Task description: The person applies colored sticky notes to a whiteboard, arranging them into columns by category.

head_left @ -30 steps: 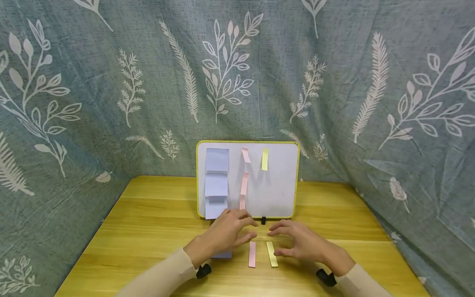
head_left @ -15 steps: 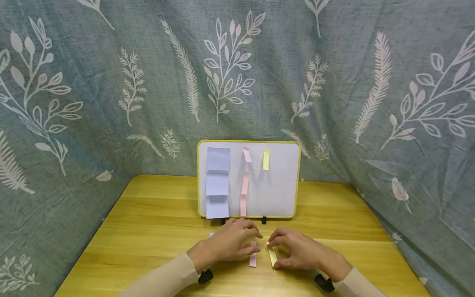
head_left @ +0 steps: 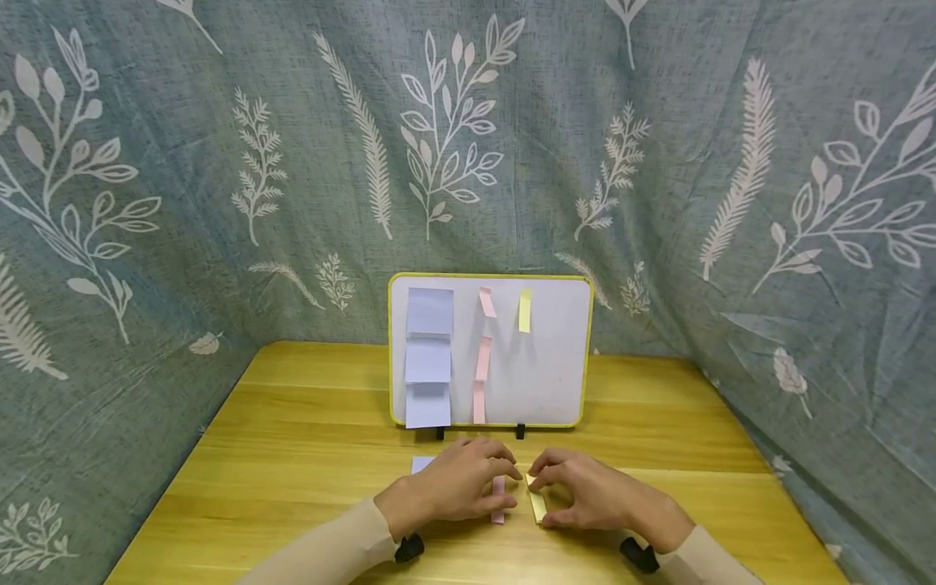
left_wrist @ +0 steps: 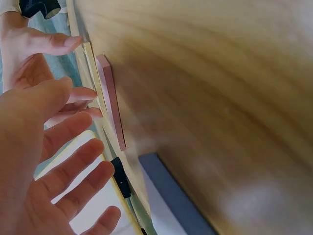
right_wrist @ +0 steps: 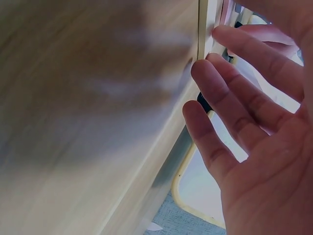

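Observation:
My right hand (head_left: 595,491) is at a narrow yellow sticky-note pad (head_left: 537,505) on the table, thumb by its near end and index finger on its far end. In the right wrist view that index fingertip (right_wrist: 220,34) meets the pad's face. My left hand (head_left: 464,481) hovers with spread, relaxed fingers over a narrow pink sticky-note pad (left_wrist: 111,100), holding nothing. A blue sticky-note pad (left_wrist: 171,196) lies beside the left hand, mostly hidden by it in the head view.
Behind the hands a yellow-framed whiteboard (head_left: 552,366) stands on black feet (head_left: 521,431). Blue notes (head_left: 428,360) run down its left side, pink strips (head_left: 483,358) beside them, and one yellow strip (head_left: 525,310) at the top. A patterned curtain (head_left: 468,162) surrounds the wooden table (head_left: 292,439).
My right hand has come in onto the yellow pad, fingers drawing closer to its ends. The left hand has moved down and right, away from the whiteboard, to over the pink pad.

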